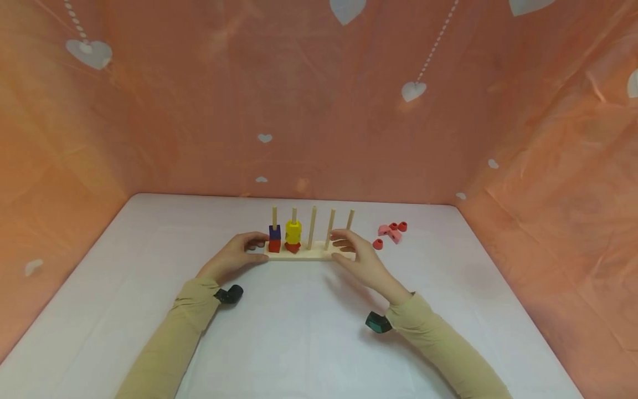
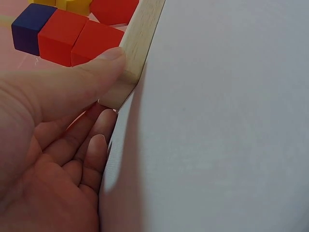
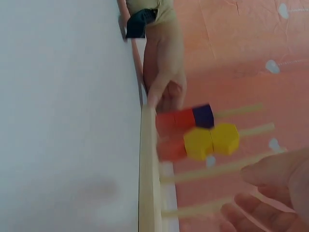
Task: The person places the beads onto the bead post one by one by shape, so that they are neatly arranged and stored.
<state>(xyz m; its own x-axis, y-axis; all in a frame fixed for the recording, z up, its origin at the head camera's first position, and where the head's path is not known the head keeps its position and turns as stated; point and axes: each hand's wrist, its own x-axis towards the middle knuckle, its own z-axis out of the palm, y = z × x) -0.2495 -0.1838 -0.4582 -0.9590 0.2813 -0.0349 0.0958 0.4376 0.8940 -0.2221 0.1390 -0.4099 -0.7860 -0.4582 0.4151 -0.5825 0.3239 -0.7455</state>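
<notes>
Head cam: left hand [image 1: 231,255] has the pegboard [image 1: 314,253] by its left end, thumb in front, board sitting mid-table [image 1: 309,332]. Then a blue block [image 1: 274,233] on red blocks [image 1: 274,246], yellow pieces [image 1: 293,231] over red, bare-looking pegs [image 1: 312,228], right hand [image 1: 361,257] half open, holding nothing, and loose pink pieces [image 1: 395,236].
</notes>
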